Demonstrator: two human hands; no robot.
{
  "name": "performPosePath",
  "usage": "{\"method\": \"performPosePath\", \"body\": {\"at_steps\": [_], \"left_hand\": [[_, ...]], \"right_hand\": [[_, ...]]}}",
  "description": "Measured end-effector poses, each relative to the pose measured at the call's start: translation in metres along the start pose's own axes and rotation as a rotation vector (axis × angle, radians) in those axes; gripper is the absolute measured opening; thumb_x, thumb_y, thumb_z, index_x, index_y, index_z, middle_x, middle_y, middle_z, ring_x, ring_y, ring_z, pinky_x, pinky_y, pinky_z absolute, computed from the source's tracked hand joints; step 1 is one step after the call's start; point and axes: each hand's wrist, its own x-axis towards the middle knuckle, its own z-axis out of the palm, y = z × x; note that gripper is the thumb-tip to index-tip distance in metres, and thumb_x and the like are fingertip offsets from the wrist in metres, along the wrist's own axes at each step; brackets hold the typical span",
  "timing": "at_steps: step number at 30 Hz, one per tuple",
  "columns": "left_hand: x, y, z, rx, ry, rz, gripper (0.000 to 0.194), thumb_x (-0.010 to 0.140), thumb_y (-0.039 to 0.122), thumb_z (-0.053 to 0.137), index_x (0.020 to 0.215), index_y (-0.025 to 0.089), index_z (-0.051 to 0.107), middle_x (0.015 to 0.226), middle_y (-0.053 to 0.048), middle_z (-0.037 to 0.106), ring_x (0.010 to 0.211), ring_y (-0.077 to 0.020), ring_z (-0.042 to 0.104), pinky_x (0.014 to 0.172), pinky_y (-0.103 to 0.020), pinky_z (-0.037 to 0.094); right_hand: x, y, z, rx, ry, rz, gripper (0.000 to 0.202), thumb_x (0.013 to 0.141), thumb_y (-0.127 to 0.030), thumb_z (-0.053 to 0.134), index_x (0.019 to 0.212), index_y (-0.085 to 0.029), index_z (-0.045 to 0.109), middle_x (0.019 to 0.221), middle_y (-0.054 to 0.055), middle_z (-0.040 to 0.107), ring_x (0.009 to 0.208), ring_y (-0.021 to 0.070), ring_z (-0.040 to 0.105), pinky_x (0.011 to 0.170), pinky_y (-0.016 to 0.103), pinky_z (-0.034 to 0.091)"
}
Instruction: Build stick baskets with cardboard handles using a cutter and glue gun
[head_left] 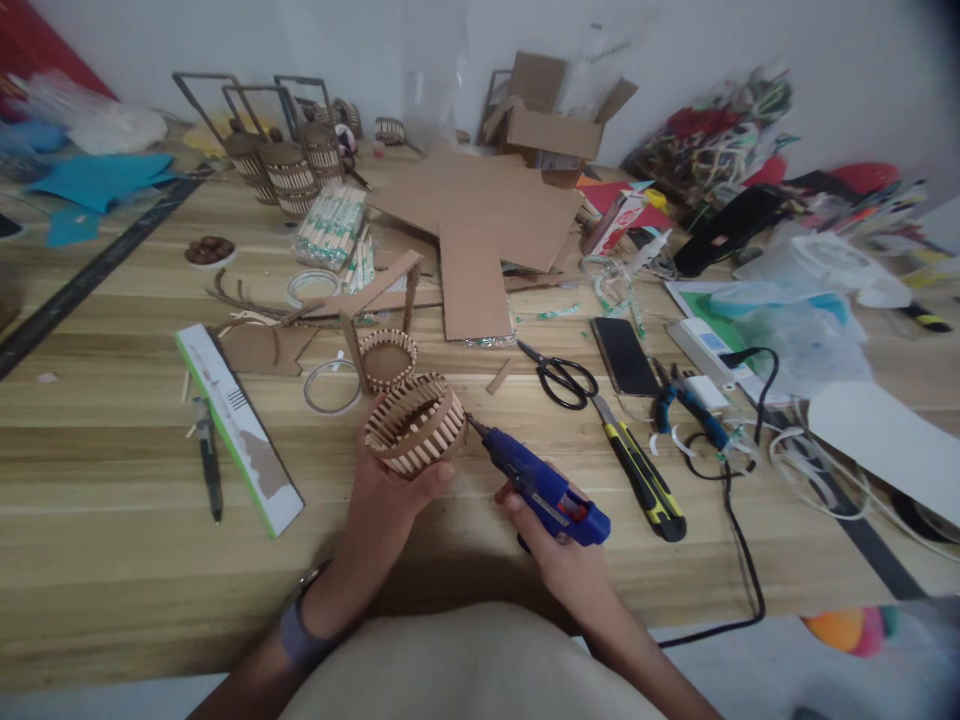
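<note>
My left hand (394, 490) grips a small round basket (416, 425) made of short wooden sticks with a cardboard band around it, tilted so its open top faces up and left. In my right hand (544, 535) is a blue glue gun (547, 485), its nozzle at or very near the basket's right side; I cannot tell if they touch. Just behind the held basket stands a shallower stick-walled ring (388, 360) on a cardboard base, with an upright cardboard handle (412, 290) beside it.
Black scissors (566, 380), a yellow-black box cutter (641, 470), a phone (624, 355) and pliers (694, 405) lie to the right. A white-green strip (240, 430) and a pen-like tool (208, 460) lie left. Cardboard sheets (480, 270) and finished lidded baskets (289, 175) stand farther back.
</note>
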Motion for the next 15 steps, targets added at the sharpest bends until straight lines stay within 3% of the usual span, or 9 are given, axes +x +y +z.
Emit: {"method": "performPosePath", "body": {"at_steps": [8,15], "left_hand": [[-0.0002,-0.0009,-0.0003,0.018,0.002,-0.004,0.109,0.055,0.048,0.094,0.147,0.032,0.038,0.144,-0.008,0.060,0.134,-0.0356,0.056,0.114,-0.047,0.048],[-0.0008,-0.0006,0.0001,-0.007,0.032,-0.004,0.104,0.056,0.043,0.094,0.146,0.032,0.043,0.141,-0.008,0.063,0.132,-0.0338,0.059,0.113,-0.047,0.048]], "right_hand": [[-0.0012,0.0054,0.0022,0.003,0.028,-0.049,0.015,0.084,-0.034,0.069,0.074,-0.024,0.062,0.064,-0.001,0.064,0.057,0.0161,0.060,0.054,0.026,0.051],[-0.0005,0.0057,0.0017,-0.043,0.039,-0.109,0.019,0.084,-0.033,0.067,0.069,-0.024,0.059,0.064,-0.002,0.061,0.058,0.0164,0.060,0.056,0.027,0.051]]}}
